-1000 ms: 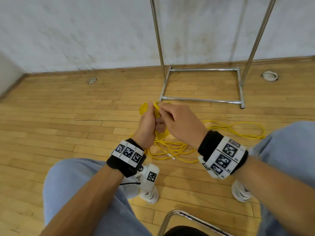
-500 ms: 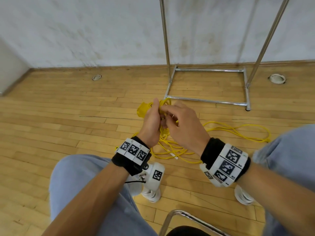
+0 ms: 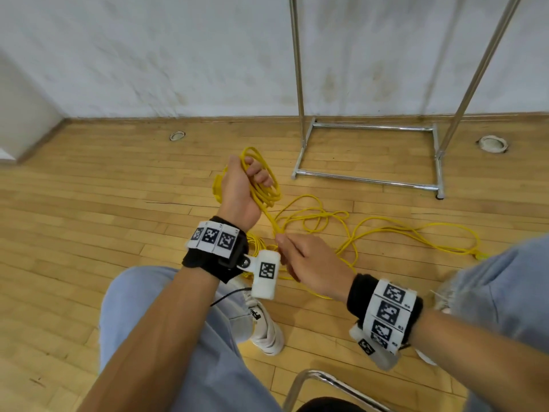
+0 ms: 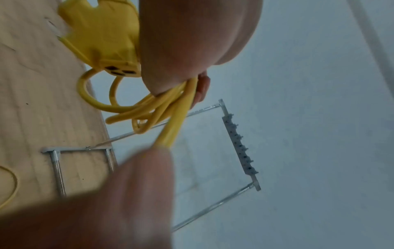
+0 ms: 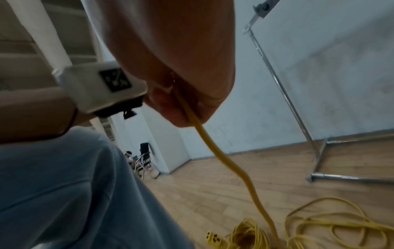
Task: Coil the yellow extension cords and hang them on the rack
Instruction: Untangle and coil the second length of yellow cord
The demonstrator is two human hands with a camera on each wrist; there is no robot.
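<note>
My left hand [image 3: 242,181] is raised over the floor and grips several small loops of a yellow extension cord [image 3: 264,188]. The cord's yellow socket block [image 4: 110,42] sits against the back of that hand. From the coil [image 4: 149,107] one strand runs down to my right hand [image 3: 309,263], which pinches it between thumb and fingers [image 5: 187,101]. Below this hand the strand [image 5: 232,170] drops to the floor. The slack [image 3: 386,230] lies in loose curves and ends at a plug [image 3: 479,255]. Another bundled yellow cord [image 5: 247,235] with a socket lies by my feet.
The chrome rack [image 3: 368,156] stands against the white wall ahead, and its hook bar [image 4: 238,144] shows in the left wrist view. Two round floor sockets [image 3: 177,135] [image 3: 491,143] sit in the wood floor. A chair frame [image 3: 312,379] is below me between my knees.
My hands were together at the coil. Now the right hand has slid back along the cord toward me, and the left hand has turned and lifted with the loops in it.
</note>
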